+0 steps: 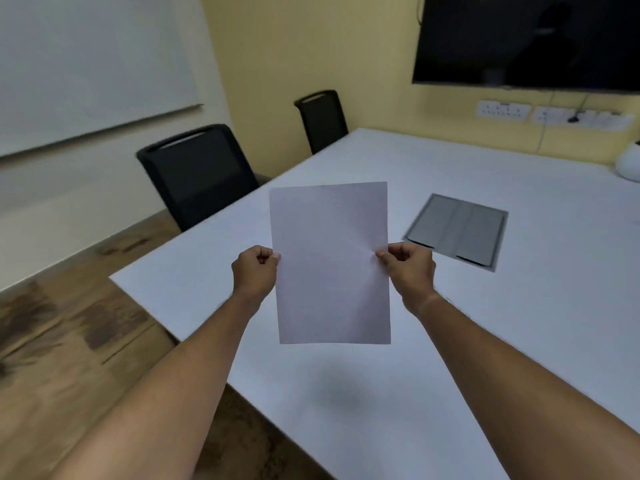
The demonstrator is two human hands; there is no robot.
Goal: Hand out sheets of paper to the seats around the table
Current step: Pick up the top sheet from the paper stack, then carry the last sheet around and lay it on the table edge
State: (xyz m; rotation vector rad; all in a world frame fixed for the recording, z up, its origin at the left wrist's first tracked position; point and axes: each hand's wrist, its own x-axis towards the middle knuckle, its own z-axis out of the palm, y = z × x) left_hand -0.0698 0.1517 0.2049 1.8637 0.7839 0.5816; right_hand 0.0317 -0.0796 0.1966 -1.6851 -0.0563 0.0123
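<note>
A blank white sheet of paper [330,265] hangs upright in the air over the near corner of the white table [450,341]. My left hand [254,271] pinches its left edge and my right hand [410,268] pinches its right edge, both at mid-height. Whether more than one sheet is held cannot be told. Two black chairs stand along the table's left side: a near chair [199,173] and a far chair [323,119]. No paper lies on the table in front of either chair.
A grey flap panel [457,232] is set into the table's middle. A white rounded object [628,162] sits at the far right edge. A dark screen [526,39] and wall sockets [504,110] are on the yellow wall; a whiteboard [90,64] on the left wall. Wooden floor lies to the left.
</note>
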